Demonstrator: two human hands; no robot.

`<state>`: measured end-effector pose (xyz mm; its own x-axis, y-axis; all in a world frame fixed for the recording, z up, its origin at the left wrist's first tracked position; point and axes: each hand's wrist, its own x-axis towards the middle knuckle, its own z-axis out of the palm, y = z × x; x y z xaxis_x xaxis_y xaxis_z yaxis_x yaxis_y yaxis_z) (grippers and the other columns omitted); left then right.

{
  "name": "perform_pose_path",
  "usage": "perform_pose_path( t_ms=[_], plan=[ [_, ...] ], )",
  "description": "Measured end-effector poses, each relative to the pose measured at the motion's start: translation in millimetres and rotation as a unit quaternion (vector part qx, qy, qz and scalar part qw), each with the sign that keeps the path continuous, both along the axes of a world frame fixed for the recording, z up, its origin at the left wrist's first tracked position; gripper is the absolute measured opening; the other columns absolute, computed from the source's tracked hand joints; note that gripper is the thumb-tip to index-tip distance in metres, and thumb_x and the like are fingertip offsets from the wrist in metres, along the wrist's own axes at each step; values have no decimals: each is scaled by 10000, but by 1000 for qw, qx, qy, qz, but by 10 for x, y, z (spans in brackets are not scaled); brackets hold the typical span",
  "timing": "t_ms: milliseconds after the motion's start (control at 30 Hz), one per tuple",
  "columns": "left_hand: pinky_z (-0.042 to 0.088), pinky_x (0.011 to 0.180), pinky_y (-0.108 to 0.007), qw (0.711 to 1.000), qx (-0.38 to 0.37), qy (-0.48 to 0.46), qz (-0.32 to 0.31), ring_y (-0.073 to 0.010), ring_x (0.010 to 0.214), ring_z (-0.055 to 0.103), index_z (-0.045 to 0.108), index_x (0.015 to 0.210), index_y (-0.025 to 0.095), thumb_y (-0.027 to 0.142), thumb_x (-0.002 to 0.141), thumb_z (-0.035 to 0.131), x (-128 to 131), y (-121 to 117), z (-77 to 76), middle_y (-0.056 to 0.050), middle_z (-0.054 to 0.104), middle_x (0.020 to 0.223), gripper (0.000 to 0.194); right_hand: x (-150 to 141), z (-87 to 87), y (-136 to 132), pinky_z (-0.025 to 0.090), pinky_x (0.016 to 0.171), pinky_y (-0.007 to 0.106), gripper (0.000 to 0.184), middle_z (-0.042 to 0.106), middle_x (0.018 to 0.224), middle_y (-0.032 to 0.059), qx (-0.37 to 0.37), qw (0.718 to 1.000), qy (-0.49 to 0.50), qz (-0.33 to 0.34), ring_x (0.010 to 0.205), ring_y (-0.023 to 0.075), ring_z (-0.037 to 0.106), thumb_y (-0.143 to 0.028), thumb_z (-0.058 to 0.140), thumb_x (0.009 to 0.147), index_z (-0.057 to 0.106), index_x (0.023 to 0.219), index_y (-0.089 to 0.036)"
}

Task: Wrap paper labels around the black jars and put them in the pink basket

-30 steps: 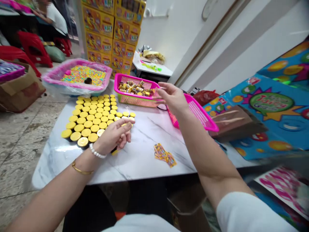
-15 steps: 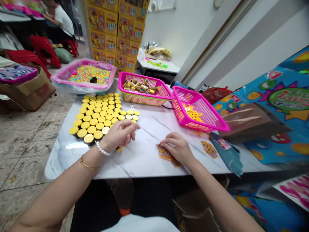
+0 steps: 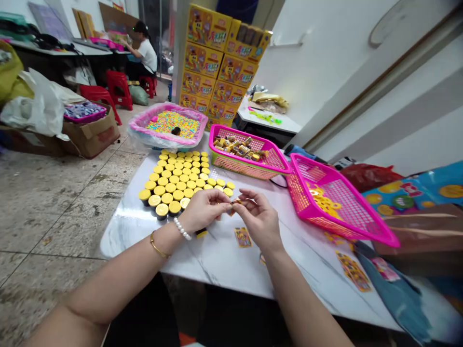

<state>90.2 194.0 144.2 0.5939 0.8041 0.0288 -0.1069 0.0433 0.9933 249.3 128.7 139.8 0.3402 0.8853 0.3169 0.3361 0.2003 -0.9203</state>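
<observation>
A small printed piece (image 3: 234, 207) is held up over the middle of the tabletop (image 3: 217, 262), largely covered by the fingers. The left hand (image 3: 209, 208) grips it between thumb and fingertips; the right hand (image 3: 259, 219) pinches it from the opposite side, so the two hands nearly meet. Directly below, a printed card (image 3: 243, 237) lies flat, toward the near edge. Left of the hands, yellow-lidded jars (image 3: 173, 179) stand upright in close rows, extending toward the left edge. Beyond them, at the far left corner, is a plastic-lined basin (image 3: 133, 126) of coloured beads. A pink basket (image 3: 246, 169) with small wrapped items sits along the far edge; just beside it, to the right, a second pink basket (image 3: 300, 202) contains yellow rings (image 3: 325, 202). Further printed cards (image 3: 352, 271) lie near the right end. Behind the tabletop, yellow cartons (image 3: 217, 72) are stacked.
</observation>
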Motion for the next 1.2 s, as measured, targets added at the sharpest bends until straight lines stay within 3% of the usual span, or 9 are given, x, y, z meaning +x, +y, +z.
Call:
perform_pose_path(
  t_ms=[167, 300, 400, 600, 700, 867, 1000, 1100, 1200],
  plan=[
    [451, 636, -219, 975, 191, 78, 85, -106, 670, 575, 682, 740, 170, 146, 755, 681, -16, -50, 22, -11, 684, 756, 29, 43, -41, 19, 472, 506, 249, 385, 639, 601, 7, -137, 987, 42, 74, 524, 116, 557, -537, 747, 760, 689, 719, -159],
    [420, 505, -210, 989, 80, 89, 81, -75, 544, 556, 653, 950, 163, 333, 752, 752, -18, -31, 13, -37, 686, 906, 280, -11, -75, -7, 474, 513, 256, 319, 645, 579, -3, -90, 992, 83, 43, 511, 116, 552, -479, 781, 738, 697, 702, -173],
    [344, 428, -197, 997, -17, 73, -2, -72, 447, 491, 617, 865, 151, 424, 798, 693, -21, 3, -2, -3, 638, 702, 292, -43, -92, -7, 502, 536, 265, 297, 676, 614, 4, -89, 990, 88, 63, 533, 123, 578, -467, 788, 728, 719, 743, -178],
    [347, 549, -224, 968, 206, 146, 2, -105, 545, 483, 608, 603, 168, 234, 848, 603, -9, -57, -21, 16, 571, 554, 254, 8, -45, -58, 567, 646, 291, 336, 728, 733, 21, -117, 984, 101, 91, 655, 153, 672, -497, 789, 729, 713, 807, -179],
    [370, 598, -246, 945, 277, 175, -20, -127, 586, 525, 625, 612, 173, 210, 890, 557, 10, -100, -65, -8, 617, 597, 288, 58, -5, -162, 529, 545, 258, 337, 692, 638, 10, -153, 979, 103, 82, 552, 132, 626, -480, 815, 706, 689, 733, -169],
    [409, 699, -269, 934, 303, 188, 10, -157, 715, 586, 631, 680, 173, 179, 882, 578, 18, -91, -78, -40, 676, 736, 208, 209, -80, -390, 460, 451, 248, 378, 605, 509, -12, -208, 974, 79, 37, 441, 118, 535, -518, 789, 718, 646, 688, -170],
    [344, 614, -250, 940, 282, 192, 9, -119, 583, 468, 530, 594, 176, 219, 852, 633, 10, -83, 8, 24, 522, 581, 281, 314, -138, -465, 497, 557, 283, 346, 696, 747, 58, -152, 981, -110, -54, 612, 157, 592, -523, 742, 759, 735, 803, -180],
    [309, 586, -243, 945, 273, 177, -19, -105, 549, 424, 516, 575, 174, 234, 856, 625, 0, -82, 51, 43, 464, 542, 308, 217, -41, -417, 523, 639, 299, 350, 713, 903, 66, -130, 986, -106, 14, 732, 180, 633, -512, 690, 816, 733, 983, -208],
    [285, 569, -245, 944, 272, 187, -7, -100, 536, 402, 491, 546, 174, 241, 870, 591, -2, -61, 48, 47, 437, 518, 346, 59, 86, -299, 463, 556, 253, 324, 638, 699, 9, -148, 982, -78, 92, 611, 139, 565, -511, 624, 876, 683, 836, -195]
  ],
)
